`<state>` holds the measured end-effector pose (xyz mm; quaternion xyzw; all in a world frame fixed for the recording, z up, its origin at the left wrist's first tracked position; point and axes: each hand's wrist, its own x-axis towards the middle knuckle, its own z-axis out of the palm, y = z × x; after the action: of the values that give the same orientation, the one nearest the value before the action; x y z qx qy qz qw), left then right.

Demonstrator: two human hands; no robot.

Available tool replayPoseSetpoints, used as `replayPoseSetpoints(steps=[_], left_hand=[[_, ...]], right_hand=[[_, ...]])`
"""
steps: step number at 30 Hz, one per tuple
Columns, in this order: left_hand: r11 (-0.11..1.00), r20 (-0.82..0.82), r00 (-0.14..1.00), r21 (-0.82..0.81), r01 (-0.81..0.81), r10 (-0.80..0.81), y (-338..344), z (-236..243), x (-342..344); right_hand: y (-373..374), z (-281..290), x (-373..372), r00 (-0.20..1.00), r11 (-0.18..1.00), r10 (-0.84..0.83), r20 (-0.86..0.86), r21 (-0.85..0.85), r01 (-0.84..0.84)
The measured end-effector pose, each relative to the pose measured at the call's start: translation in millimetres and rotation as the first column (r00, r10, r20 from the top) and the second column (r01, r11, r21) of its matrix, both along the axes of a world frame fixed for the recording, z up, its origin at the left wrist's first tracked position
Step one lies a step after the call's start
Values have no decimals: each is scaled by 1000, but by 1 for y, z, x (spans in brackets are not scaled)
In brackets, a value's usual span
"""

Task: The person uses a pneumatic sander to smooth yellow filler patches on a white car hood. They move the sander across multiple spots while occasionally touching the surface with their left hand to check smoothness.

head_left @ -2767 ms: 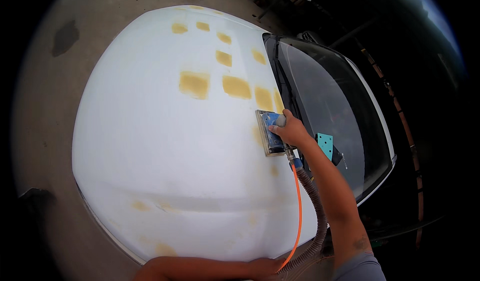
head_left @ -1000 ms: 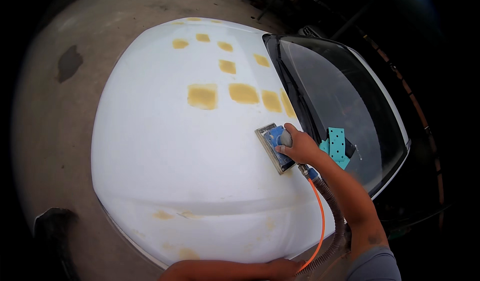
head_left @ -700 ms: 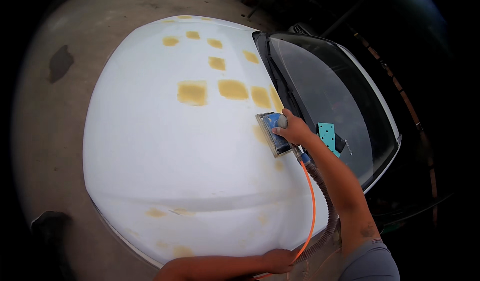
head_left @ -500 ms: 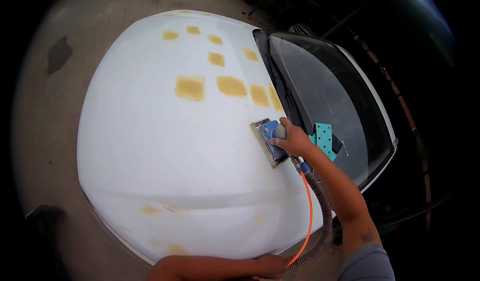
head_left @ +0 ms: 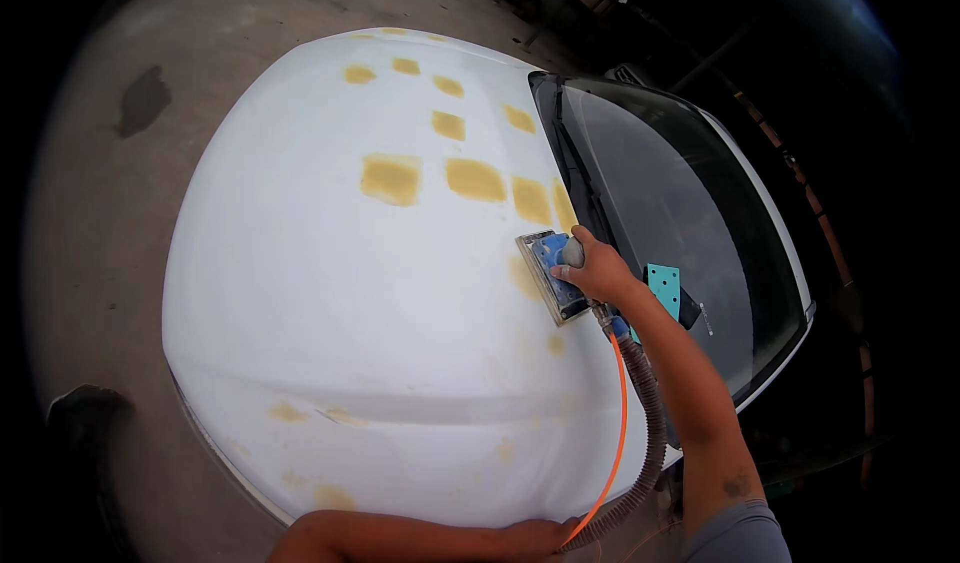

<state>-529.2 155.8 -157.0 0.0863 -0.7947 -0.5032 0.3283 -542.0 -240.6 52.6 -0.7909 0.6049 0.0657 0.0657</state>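
Note:
My right hand point(head_left: 602, 271) is closed around the grip of a blue rectangular pneumatic sander point(head_left: 553, 281). Its pad lies on the white car hood point(head_left: 320, 283), close to the windshield side. From the sander's rear run a grey ribbed dust hose point(head_left: 652, 453) and an orange air line point(head_left: 618, 443), curving down to the lower edge. There my left hand point(head_left: 548, 537) is closed at the two hoses, its fingers mostly hidden. Yellowish filler patches point(head_left: 475, 180) dot the hood; a fainter patch point(head_left: 524, 277) shows beside the pad.
A perforated turquoise sanding sheet point(head_left: 664, 285) rests on the windshield point(head_left: 690, 193) with a dark item beside it. Wipers point(head_left: 575, 153) line the hood's rear edge. Concrete floor point(head_left: 90, 223) with a dark stain lies left of the car. Other vehicles stand in the background.
The sander, with my right hand on it, has moved slightly up along the hood, uncovering faint yellowish spots beside and below the pad. The whole view has shifted a little.

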Motion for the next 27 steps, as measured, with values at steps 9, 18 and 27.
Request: replayPoseSetpoints(steps=[9, 18, 27], left_hand=[[999, 152, 988, 41, 24, -30, -2, 1, -6], [961, 177, 968, 241, 135, -180, -24, 5, 3], [941, 235, 948, 310, 138, -216, -42, 35, 15]], right_hand=[[14, -10, 12, 986, 988, 151, -64, -25, -153], [6, -13, 6, 988, 989, 149, -49, -9, -149], [-40, -22, 17, 999, 987, -1, 54, -162, 9]])
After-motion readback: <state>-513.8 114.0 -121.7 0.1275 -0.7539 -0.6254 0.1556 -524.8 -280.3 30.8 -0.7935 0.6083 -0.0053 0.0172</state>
